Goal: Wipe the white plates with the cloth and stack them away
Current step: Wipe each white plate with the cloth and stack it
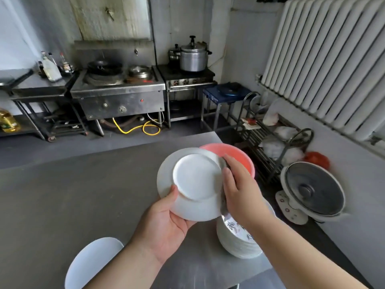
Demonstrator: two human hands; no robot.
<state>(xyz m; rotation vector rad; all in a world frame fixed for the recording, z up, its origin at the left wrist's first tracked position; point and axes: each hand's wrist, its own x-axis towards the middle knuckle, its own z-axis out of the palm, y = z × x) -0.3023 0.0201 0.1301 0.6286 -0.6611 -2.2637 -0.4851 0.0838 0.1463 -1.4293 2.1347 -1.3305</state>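
Observation:
My left hand (166,217) grips a white plate (193,182) by its lower left rim, holding it above the steel table with its underside facing me. My right hand (239,190) presses a grey cloth (223,197) against the plate's right edge, fingers curled over the cloth. Most of the cloth is hidden under that hand. Below my right forearm stands a stack of white plates (237,243) with a dark pattern on the top one. Another white plate (91,261) lies near the table's front edge on the left.
A pink basin (239,157) sits on the steel table (73,195) behind the held plate. A fan (312,190) and a wire rack (270,147) stand on the floor to the right. Stoves and pots line the far wall.

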